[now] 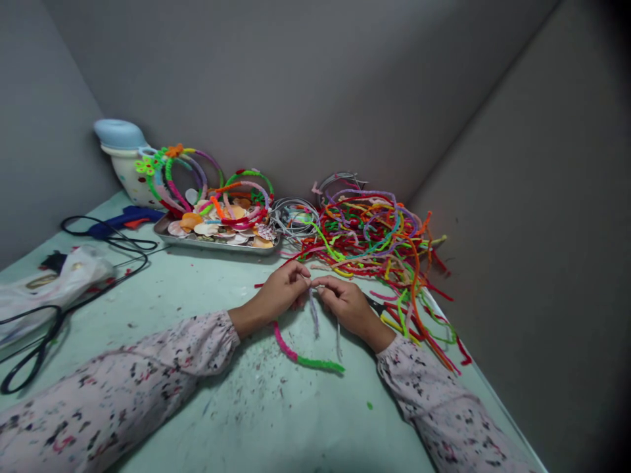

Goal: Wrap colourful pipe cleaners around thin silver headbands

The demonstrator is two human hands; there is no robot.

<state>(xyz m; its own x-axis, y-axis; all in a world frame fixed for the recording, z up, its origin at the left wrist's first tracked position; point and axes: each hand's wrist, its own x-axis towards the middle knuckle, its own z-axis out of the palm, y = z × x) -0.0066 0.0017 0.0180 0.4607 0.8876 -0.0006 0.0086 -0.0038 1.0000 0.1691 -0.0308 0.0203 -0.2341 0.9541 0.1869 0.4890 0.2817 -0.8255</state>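
Observation:
My left hand (286, 288) is closed, thumb and fingers pinching a lavender pipe cleaner whose fuzzy end (314, 318) hangs below the fingertips. Just to its right, my right hand (346, 303) is closed too, its fingertips meeting those of the left at the same strand. A thin greyish strand (339, 340) dangles beneath the right hand; whether it is the same piece I cannot tell. From under the left hand a curved pink-and-green pipe cleaner (298, 358) reaches out over the table, its upper end hidden.
A tangled heap of coloured pipe cleaners (374, 230) lies behind my right hand, beside coiled grey wire (294, 217). Farther left are a metal tray (217, 247) with shells and decorated hoops, a spotted container (133, 174), a blue tool (106, 225), a black cable (98, 289) and a plastic bag (73, 279).

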